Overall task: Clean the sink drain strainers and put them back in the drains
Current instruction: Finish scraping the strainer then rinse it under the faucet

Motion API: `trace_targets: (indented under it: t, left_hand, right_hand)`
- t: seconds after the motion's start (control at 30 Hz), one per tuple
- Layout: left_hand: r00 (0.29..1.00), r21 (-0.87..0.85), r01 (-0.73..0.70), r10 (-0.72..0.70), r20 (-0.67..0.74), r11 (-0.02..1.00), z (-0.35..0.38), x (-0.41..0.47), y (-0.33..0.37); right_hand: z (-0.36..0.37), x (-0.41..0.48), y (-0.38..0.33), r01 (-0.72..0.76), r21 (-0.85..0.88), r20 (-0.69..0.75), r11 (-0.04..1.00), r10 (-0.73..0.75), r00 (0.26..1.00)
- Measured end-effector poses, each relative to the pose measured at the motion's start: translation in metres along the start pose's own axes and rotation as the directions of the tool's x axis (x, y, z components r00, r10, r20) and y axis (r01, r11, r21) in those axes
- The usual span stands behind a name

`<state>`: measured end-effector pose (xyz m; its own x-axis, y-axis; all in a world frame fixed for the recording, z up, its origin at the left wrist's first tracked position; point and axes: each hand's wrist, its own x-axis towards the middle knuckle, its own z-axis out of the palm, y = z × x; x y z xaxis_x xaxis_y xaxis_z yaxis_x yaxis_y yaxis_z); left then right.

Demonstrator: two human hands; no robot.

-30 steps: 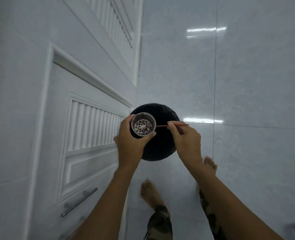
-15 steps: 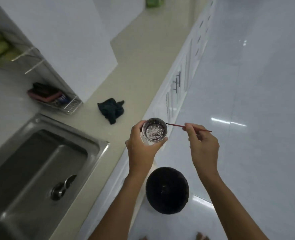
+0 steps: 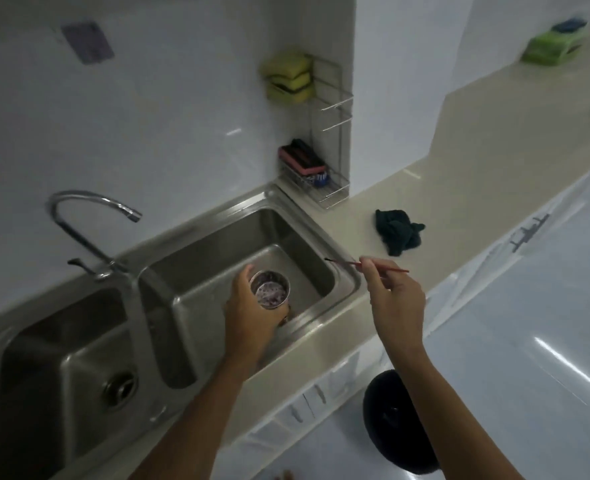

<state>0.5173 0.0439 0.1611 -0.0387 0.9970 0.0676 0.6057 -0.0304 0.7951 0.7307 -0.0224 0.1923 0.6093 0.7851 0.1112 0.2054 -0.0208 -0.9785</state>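
Note:
My left hand (image 3: 250, 318) grips a steel cup-shaped drain strainer (image 3: 270, 293) with a perforated bottom, held mouth-up over the right basin (image 3: 217, 258) of a double steel sink. My right hand (image 3: 392, 294) pinches a thin red stick (image 3: 345, 263) over the sink's right rim, its dark tip pointing left. The left basin (image 3: 54, 368) shows its drain (image 3: 118, 388) with a fitting in it. The right basin's drain is hidden behind my left hand.
A curved tap (image 3: 89, 230) stands behind the divider. A wire rack (image 3: 316, 174) with sponges and a brush hangs in the corner. A dark cloth (image 3: 397, 232) lies on the beige counter. A black bin (image 3: 395, 422) stands on the floor below.
My view swung from the bin and floor up to the sink. Both hands moved with the strainer and stick from above the bin to over the right basin.

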Motion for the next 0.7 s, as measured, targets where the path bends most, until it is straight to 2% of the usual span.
trace_targets:
  t: [0.13, 0.27, 0.47, 0.7]
  left_hand:
    - [0.995, 0.160, 0.089, -0.096, 0.038, 0.983, -0.031, 0.031, -0.064]
    - [0.979, 0.250, 0.127, -0.161, 0.123, 0.960, -0.026, 0.061, -0.123]
    - [0.896, 0.477, 0.130, -0.308, 0.319, 0.869, 0.005, 0.091, -0.209]
    - [0.821, 0.525, 0.156, -0.405, 0.402, 0.837, 0.027, 0.102, -0.261]
  right_hand:
    - [0.067, -0.013, 0.003, 0.026, -0.068, 0.126, 0.997, -0.017, 0.992]
    - [0.123, -0.020, 0.024, -0.009, -0.133, 0.218, 0.991, 0.038, 0.975]
    - [0.186, -0.013, 0.067, -0.079, -0.240, 0.237, 0.968, 0.137, 0.962]
    - [0.224, -0.005, 0.099, -0.089, -0.356, 0.257, 0.930, 0.189, 0.948]
